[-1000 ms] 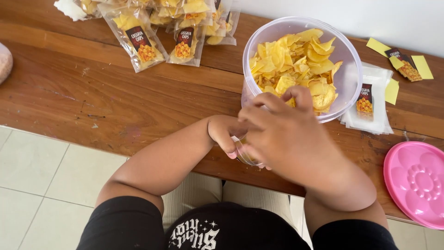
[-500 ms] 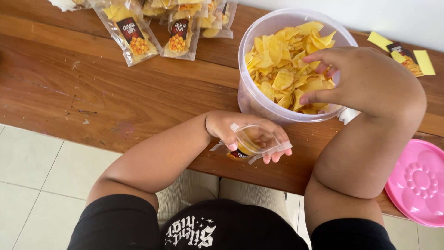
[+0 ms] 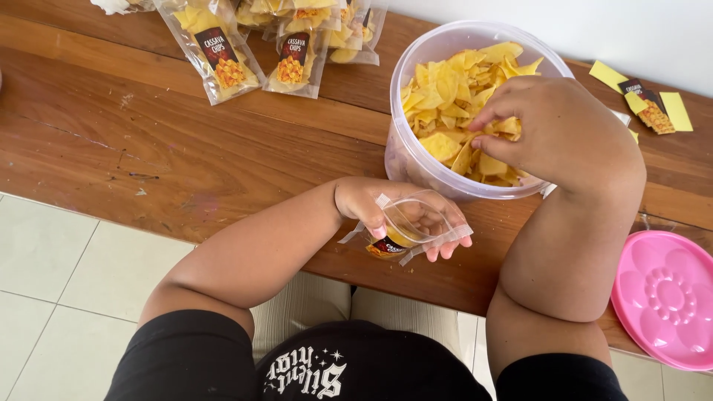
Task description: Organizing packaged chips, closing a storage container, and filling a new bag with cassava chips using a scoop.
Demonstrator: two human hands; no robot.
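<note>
Over the table edge, left hand [image 3: 386,212] pinching open pouch [image 3: 408,226], mouth rightward, right hand [image 3: 553,130] grasping chips [image 3: 445,96]

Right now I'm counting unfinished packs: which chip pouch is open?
The clear pouch held in the left hand, mouth spread open; the filled pouches lie on the wooden table.
</note>
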